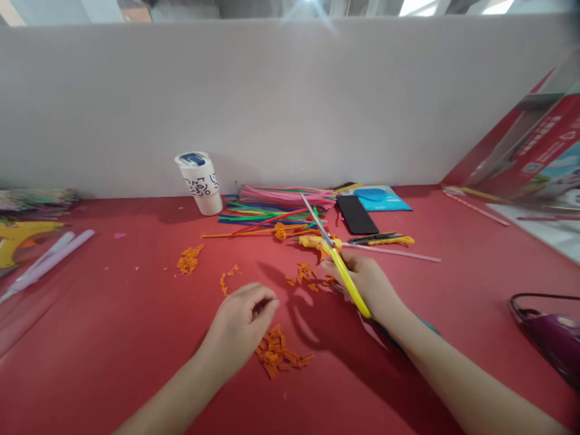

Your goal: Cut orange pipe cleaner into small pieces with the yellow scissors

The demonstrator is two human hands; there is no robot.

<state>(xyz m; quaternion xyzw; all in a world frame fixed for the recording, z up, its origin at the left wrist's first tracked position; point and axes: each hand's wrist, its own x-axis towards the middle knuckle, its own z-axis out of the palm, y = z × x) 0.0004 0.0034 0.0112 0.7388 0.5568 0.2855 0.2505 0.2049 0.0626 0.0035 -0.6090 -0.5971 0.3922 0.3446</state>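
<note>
My right hand grips yellow-handled scissors, their blades pointing up and away toward a heap of coloured straws. My left hand hovers over the red table with its fingers curled in a pinch; what it holds, if anything, is too small to see. Just right of that hand lies a pile of short orange cut pieces. More orange bits are scattered between the two hands, and another small heap lies farther left.
A white cup stands at the back by the grey partition. A black phone, a blue pad and a yellow utility knife lie behind the scissors. A yellow glue gun and pens sit far left, a purple device far right.
</note>
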